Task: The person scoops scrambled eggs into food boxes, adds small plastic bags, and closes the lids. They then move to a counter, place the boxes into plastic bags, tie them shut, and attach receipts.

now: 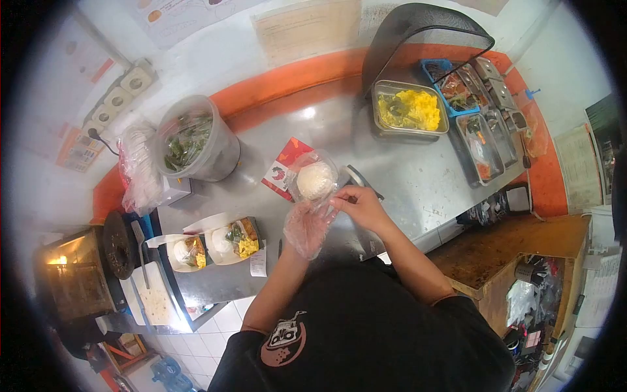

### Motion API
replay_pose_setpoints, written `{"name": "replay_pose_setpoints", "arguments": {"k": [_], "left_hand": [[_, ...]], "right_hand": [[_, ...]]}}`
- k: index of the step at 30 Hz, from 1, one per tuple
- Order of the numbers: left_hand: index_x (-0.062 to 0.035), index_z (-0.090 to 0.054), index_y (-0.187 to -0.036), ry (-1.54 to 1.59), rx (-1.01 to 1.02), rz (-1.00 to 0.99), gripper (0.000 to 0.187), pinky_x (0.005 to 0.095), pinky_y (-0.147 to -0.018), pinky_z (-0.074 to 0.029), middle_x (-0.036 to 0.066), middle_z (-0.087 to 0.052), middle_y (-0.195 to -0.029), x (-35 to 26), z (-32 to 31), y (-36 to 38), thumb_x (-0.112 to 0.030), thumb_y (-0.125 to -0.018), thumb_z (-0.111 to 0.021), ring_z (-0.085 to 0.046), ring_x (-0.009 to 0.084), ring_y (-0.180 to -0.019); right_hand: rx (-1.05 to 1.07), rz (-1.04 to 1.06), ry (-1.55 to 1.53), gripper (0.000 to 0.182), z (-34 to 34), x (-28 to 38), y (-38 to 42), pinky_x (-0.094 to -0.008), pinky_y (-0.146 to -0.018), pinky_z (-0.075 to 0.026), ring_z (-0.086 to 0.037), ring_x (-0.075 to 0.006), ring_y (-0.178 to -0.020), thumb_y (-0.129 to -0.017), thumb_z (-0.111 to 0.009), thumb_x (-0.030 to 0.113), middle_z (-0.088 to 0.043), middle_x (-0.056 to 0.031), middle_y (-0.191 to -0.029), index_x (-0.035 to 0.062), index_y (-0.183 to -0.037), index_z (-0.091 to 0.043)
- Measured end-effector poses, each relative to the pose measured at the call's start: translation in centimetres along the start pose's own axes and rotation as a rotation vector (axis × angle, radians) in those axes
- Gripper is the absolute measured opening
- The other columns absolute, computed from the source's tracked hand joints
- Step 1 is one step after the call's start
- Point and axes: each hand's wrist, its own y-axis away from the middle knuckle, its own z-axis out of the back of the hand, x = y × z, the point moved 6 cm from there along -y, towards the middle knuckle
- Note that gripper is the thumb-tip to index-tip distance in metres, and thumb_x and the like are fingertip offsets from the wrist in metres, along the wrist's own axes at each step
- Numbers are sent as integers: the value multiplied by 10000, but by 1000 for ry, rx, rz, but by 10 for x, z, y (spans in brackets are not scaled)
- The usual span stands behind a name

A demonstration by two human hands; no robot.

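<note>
— So, what are the hands busy with?

— The left hand point(307, 225) wears a loose clear plastic glove and is closed under a clear bag point(313, 181) with a white ball of rice inside. The right hand point(359, 204) is bare, its fingers pinched on the edge of that bag, just beside the left.

— Where is the bag exactly?

— Held up over the steel counter point(418, 176), in front of the person's chest. A red printed packet point(284, 168) lies on the counter right behind it.

— What else is on that counter?

— To the left, two paper boxes point(215, 247) sit side by side, each holding rice with yellow and green food; a small receipt point(258, 261) lies beside the nearer one. Further back stands a clear tub point(196, 147) of green leaves, with a heap of plastic bags point(138, 171) next to it.

— And on the right?

— A metal tray point(410, 110) of yellow food sits under a black mesh cover point(418, 32), and more trays point(486, 124) of mixed food run along the right edge. A glowing oven point(75, 277) is at the far left.
</note>
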Motion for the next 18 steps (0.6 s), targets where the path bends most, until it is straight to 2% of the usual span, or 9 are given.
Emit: {"name": "replay_pose_setpoints", "arguments": {"k": [12, 14, 18], "left_hand": [[-39, -417, -1312, -18, -1, -16, 491, 465, -967, -446, 148, -524, -1283, -3, -5, 0, -163, -861, -568, -492, 279, -1212], [-35, -399, -1328, -7, 36, -34, 517, 453, -958, -456, 147, -525, -1278, -7, -1, -4, -160, -855, -565, -499, 278, -1204], [-51, -423, -1310, -29, 10, -72, 477, 445, -928, -448, 111, -557, -1244, -10, 0, -5, -128, -846, -502, -514, 250, -1177]], "right_hand": [[-67, 47, -7, 194, 9, 17, 8, -244, -634, -430, -538, -82, -685, -837, -687, 192, -628, -23, -749, 6, -893, -681], [85, 84, 118, 170, 6, 34, 15, -252, -623, -420, -518, -75, -678, -848, -671, 159, -614, -21, -768, -6, -889, -671], [87, 158, 26, 135, -3, 67, 21, -252, -606, -409, -499, -70, -664, -854, -661, 136, -602, -18, -772, 4, -881, -673]]}}
